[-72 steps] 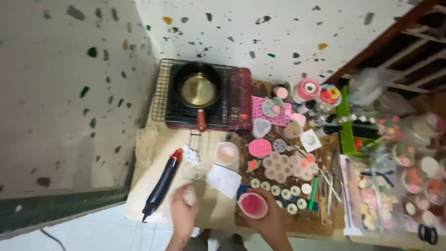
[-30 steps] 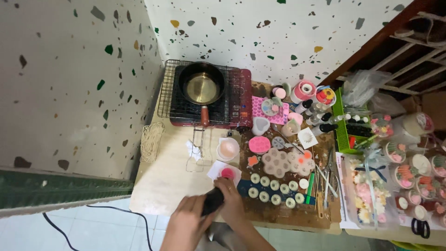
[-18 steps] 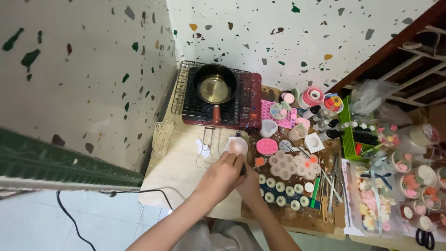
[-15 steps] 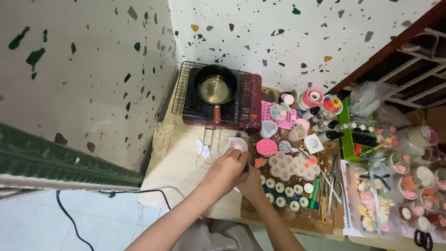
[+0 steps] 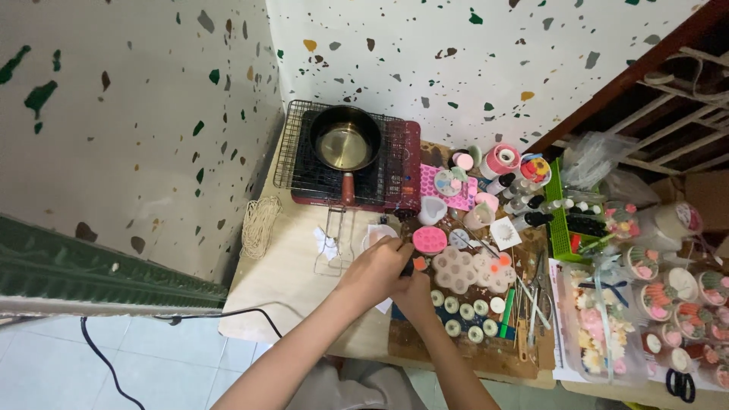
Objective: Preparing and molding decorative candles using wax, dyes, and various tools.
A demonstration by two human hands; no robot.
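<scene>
Both hands have shifted right; left hand [image 5: 377, 267] fingers grip a dark tool [image 5: 408, 266]; right hand's [image 5: 416, 291] unclear.

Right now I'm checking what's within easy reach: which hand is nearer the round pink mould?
The left hand. Its fingertips lie just beside the round pink mould, at its lower left. The right hand sits below the mould, partly tucked under the left hand.

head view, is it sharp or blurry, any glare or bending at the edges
Head view: mostly sharp, small moulds soft in detail; even indoor light with faint shadows; a bright sheen inside the pan; wide-angle bending tilts the walls; the left hand covers the right hand and what they hold.
</scene>
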